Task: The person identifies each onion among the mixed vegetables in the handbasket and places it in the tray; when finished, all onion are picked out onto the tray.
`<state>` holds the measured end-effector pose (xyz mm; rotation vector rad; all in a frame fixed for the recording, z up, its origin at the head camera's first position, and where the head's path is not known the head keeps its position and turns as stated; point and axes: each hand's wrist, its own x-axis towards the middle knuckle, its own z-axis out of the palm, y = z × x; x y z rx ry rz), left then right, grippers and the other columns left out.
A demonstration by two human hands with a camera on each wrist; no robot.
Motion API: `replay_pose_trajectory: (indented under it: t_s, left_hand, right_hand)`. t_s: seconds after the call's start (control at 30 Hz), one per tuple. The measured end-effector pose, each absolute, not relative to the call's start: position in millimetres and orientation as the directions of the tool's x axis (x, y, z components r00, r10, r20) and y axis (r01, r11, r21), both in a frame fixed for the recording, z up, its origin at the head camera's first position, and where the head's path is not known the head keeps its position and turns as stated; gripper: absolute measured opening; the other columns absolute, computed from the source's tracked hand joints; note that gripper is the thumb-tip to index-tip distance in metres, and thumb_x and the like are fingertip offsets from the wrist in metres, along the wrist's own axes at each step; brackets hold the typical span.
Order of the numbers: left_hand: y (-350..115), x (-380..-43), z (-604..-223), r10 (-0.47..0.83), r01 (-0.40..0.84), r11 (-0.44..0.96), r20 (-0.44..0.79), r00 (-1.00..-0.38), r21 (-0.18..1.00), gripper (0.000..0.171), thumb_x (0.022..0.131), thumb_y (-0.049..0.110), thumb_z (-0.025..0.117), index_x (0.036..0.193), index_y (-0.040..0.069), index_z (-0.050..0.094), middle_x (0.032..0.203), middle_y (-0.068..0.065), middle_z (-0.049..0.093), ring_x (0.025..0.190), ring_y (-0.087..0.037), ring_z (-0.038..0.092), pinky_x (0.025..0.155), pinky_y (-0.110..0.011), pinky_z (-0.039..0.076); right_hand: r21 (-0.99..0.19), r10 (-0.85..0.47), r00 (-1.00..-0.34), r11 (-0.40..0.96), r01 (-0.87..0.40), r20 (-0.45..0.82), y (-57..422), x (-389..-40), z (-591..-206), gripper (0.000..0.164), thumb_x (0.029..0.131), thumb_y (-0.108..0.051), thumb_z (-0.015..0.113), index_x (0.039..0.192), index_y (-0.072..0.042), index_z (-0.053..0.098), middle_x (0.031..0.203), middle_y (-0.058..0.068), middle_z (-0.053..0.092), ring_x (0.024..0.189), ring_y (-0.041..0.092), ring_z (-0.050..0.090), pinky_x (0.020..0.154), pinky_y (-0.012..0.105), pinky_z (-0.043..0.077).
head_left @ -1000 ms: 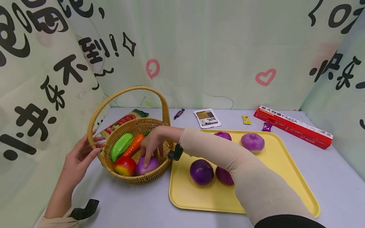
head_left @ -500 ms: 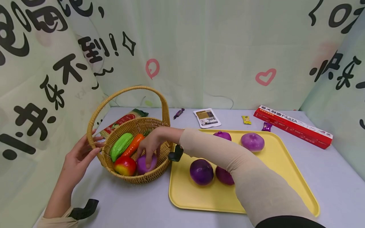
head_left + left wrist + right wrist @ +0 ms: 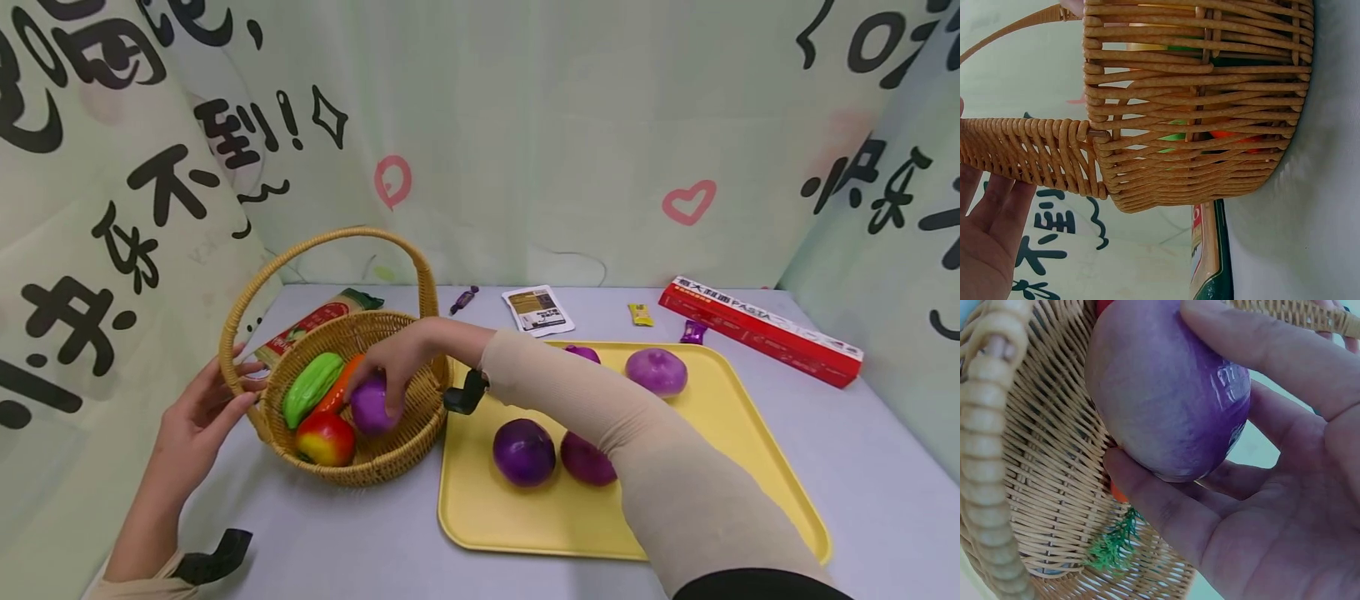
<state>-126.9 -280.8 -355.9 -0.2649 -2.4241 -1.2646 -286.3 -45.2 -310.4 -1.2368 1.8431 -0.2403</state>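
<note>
My right hand (image 3: 401, 358) reaches into the wicker basket (image 3: 360, 473) and holds a purple onion (image 3: 372, 408) between thumb and fingers. In the right wrist view the onion (image 3: 1154, 394) hangs above the woven bottom, with the carrot's green top (image 3: 1116, 547) below. My left hand (image 3: 191, 429) grips the basket's handle (image 3: 1029, 150) low on its left side, fingers behind it. Inside the basket also lie a green ridged vegetable (image 3: 311, 387), an orange carrot (image 3: 330, 402) and a red-and-yellow fruit (image 3: 326, 439). My right hand partly covers the carrot.
Right of the basket is a yellow tray (image 3: 540, 533) with several purple onions (image 3: 524, 452), one partly behind my sleeve. Farther back lie a red pasta box (image 3: 761, 333), a white pouch (image 3: 537, 310), small wrapped candies (image 3: 641, 314) and a red-green packet (image 3: 307, 325).
The right hand has lifted the onion up from the basket's bottom, beside the fruit. The left hand keeps its grip on the handle. The head view has shifted slightly.
</note>
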Motion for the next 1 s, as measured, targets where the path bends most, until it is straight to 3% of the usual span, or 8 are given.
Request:
replay_pose_trajectory:
  t_s: [0.47,1.0]
  left_hand:
    - [-282,-124,-356,-0.023,0.325,0.586,0.417,-0.909,0.742,0.059,0.093,0.005,0.055,0.146,0.021,0.035,0.116,0.030,0.054,0.101,0.013,0.059,0.080,-0.003,0.046]
    - [-279,-126,-355,-0.024,0.324,0.585,0.416,-0.909,0.743,0.060,0.093,0.005,0.055,0.147,0.021,0.034,0.117,0.029,0.054,0.100,0.015,0.057,0.078,-0.003,0.047]
  right_hand:
    - [-0.621,-0.871,-0.110,0.424,-0.659,-0.478,-39,-289,-309,0.066,0.082,-0.013,0.071,0.141,-0.021,0.044,0.136,0.002,0.046,0.117,0.014,0.049,0.091,0.021,0.049]
    - [-0.609,-0.886,-0.211,0.441,-0.659,-0.414,-21,-294,-306,0.069,0.078,-0.017,0.076,0.140,-0.024,0.046,0.129,-0.002,0.052,0.113,0.012,0.051,0.090,0.021,0.047]
